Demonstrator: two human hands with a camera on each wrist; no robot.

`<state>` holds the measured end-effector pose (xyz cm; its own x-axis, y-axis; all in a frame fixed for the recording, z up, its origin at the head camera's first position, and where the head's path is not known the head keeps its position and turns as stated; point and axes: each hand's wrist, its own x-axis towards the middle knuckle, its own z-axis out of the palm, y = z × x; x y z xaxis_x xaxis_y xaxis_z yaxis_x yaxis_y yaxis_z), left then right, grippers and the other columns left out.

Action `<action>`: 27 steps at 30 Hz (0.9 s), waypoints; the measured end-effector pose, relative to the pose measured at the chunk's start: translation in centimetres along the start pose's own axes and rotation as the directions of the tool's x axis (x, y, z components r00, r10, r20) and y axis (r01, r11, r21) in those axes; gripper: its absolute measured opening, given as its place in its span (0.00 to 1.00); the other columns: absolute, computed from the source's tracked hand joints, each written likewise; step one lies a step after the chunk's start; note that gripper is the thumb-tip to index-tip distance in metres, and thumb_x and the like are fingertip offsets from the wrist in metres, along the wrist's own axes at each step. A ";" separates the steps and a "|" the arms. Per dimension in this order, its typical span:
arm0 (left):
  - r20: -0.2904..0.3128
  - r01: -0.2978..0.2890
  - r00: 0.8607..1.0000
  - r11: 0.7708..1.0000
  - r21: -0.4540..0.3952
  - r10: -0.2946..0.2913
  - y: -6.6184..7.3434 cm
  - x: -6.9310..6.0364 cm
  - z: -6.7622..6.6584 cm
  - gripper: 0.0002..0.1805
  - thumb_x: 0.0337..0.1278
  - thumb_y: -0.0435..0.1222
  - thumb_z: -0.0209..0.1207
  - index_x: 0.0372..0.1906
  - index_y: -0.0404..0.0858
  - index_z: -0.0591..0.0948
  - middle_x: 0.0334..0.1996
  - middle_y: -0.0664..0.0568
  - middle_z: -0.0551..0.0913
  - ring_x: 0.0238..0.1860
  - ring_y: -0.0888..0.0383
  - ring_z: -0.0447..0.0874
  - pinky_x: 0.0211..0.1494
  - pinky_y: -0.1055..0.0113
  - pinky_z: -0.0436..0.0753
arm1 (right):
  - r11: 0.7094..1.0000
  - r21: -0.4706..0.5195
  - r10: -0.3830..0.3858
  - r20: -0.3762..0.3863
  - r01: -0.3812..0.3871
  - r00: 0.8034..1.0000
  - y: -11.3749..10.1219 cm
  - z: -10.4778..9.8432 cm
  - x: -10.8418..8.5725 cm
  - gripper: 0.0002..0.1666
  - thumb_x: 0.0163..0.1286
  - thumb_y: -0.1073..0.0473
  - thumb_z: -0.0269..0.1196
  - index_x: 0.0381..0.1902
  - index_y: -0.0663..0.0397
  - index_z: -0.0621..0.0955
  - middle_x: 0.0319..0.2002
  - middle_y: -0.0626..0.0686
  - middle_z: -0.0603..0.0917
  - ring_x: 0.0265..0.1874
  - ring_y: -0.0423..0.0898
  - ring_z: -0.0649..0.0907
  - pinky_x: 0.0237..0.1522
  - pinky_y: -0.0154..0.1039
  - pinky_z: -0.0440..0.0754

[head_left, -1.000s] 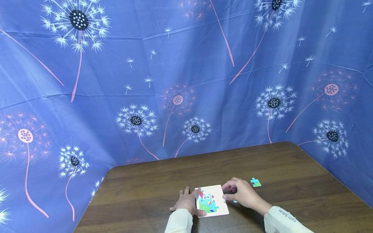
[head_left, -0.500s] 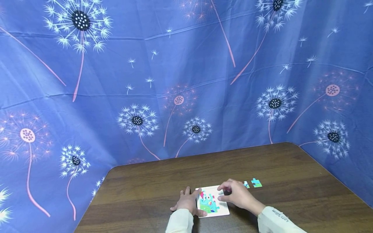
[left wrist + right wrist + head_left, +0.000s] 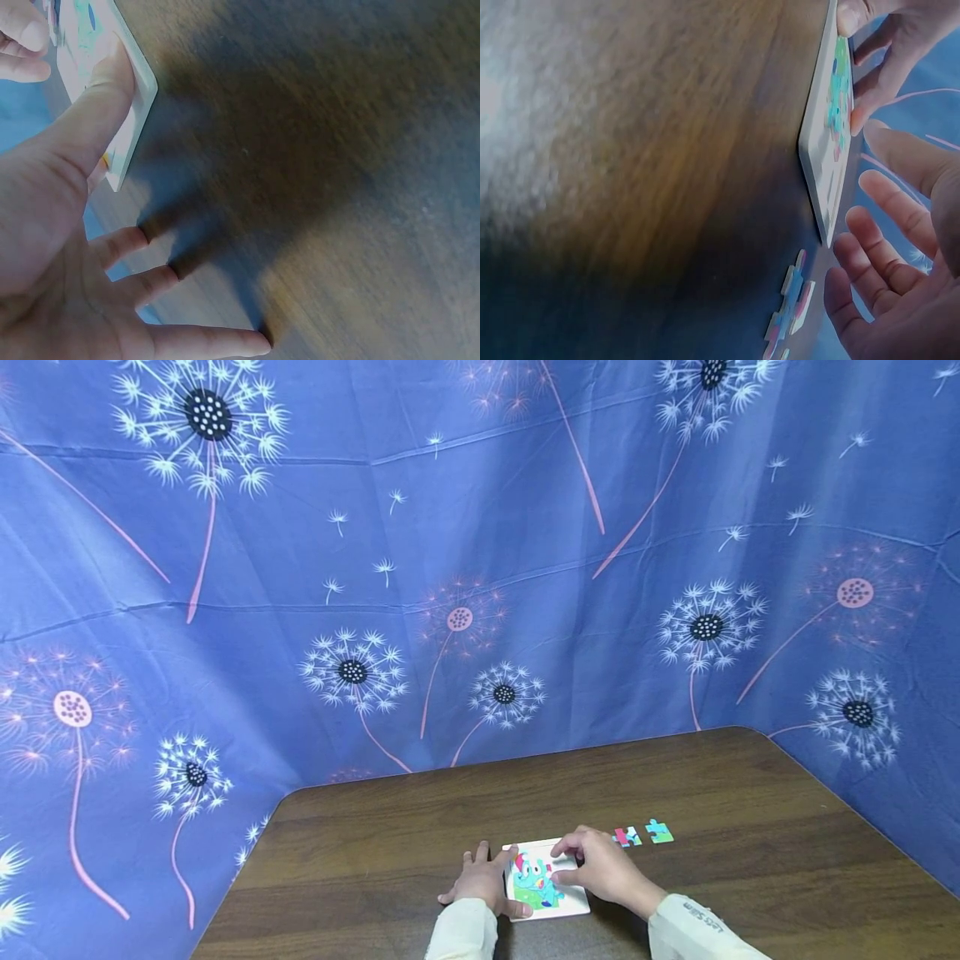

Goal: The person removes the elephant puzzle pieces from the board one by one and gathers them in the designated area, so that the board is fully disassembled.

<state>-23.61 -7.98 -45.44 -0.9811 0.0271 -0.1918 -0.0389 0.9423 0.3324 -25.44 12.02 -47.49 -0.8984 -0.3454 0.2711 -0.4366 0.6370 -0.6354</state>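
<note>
The puzzle board lies flat on the table. My left hand braces its left side, fingers spread, thumb flat on the near-left corner. My right hand is over the board's right half, thumb and forefinger loosely parted; I see nothing pinched. Joined pieces occupy the board's left and middle; a red piece and a blue-green piece lie right of its far-right corner. Judgement: board light, stiff, apt to slide, best held by its rim; pieces thin, rigid, best pinched by opposite edges. Right fingertip contact: cannot tell. My right hand hides the board's right edge; left wrist view crops the board.
</note>
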 end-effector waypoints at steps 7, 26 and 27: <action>-0.002 -0.013 1.000 1.000 0.016 0.013 0.0 -0.3 -0.2 0.49 0.37 0.49 0.81 0.71 0.53 0.74 0.71 0.42 0.66 0.73 0.34 0.61 0.46 0.15 0.68 | 0.997 -0.071 -0.003 0.016 0.004 1.000 -0.2 0.3 0.2 0.15 0.48 0.57 0.81 0.34 0.47 0.88 0.33 0.43 0.80 0.34 0.44 0.77 0.35 0.38 0.76; 0.014 -0.012 1.000 1.000 -0.012 0.012 -0.1 -0.1 0.0 0.48 0.37 0.49 0.81 0.71 0.52 0.74 0.73 0.40 0.65 0.74 0.33 0.60 0.46 0.13 0.66 | 0.985 -0.160 -0.055 0.045 0.062 0.997 -0.6 0.8 0.1 0.16 0.48 0.54 0.81 0.36 0.49 0.90 0.35 0.42 0.77 0.38 0.46 0.78 0.38 0.42 0.79; 0.013 -0.012 1.000 1.000 -0.011 0.012 -0.1 -0.1 0.0 0.48 0.37 0.49 0.81 0.71 0.52 0.74 0.73 0.40 0.65 0.74 0.33 0.60 0.46 0.13 0.66 | 0.985 -0.159 -0.056 0.048 0.063 0.997 -0.7 0.7 0.2 0.16 0.48 0.54 0.81 0.36 0.49 0.90 0.35 0.41 0.77 0.38 0.46 0.78 0.38 0.42 0.79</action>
<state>-23.55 -8.11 -45.45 -0.9788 0.0431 -0.2000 -0.0291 0.9382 0.3449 -25.26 11.03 -47.56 -0.8693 -0.4134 0.2708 -0.4941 0.7155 -0.4938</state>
